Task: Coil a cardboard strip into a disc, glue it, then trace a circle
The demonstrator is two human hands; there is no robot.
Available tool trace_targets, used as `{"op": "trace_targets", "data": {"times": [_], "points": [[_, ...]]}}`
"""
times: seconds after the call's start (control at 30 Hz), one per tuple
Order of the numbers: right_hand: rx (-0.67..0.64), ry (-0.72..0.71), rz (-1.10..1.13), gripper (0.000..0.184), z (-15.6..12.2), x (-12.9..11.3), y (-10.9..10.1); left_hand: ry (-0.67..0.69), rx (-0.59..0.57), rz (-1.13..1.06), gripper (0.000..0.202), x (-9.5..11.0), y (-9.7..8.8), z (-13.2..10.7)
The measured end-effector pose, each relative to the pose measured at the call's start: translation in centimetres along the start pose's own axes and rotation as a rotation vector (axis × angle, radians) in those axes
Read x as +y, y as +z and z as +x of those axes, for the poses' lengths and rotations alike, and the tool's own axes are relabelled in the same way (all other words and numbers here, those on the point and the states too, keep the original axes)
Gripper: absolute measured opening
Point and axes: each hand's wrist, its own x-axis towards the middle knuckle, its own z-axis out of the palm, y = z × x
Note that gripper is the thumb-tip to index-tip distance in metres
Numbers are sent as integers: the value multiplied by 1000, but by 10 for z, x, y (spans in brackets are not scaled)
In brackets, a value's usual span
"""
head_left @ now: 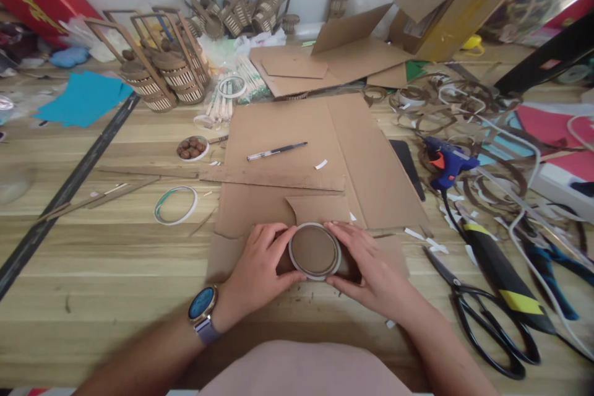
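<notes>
My left hand (265, 263) and my right hand (362, 263) grip opposite sides of a round brown disc (314, 250) with a pale ring around its edge. Thumbs press along the near side of the ring, while the fingers curve around its far side. Whether the ring and disc are one piece, I cannot tell. Beneath them lie cardboard sheets (297, 120), with a cut cardboard flap (320, 209) just beyond the disc. A pen (277, 151) and a small white paper strip (320, 164) rest on the cardboard farther away.
At right are black-handled scissors (485, 322), a black-and-yellow tool (505, 272), blue-handled pliers (547, 266) and a blue glue gun (448, 161) with its cord. To the left lie a tape ring (176, 205) and a dish of nuts (192, 148). Handled miniature buckets (180, 77) stand behind.
</notes>
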Motion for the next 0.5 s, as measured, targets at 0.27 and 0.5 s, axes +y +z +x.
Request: {"op": "trace_targets", "data": {"times": [0.27, 0.5], "points": [[3, -6, -15, 82, 0, 1, 2, 18, 1, 0, 70, -1, 0, -1], [12, -10, -35, 85, 0, 0, 2, 21, 0, -5, 70, 0, -2, -1]]}}
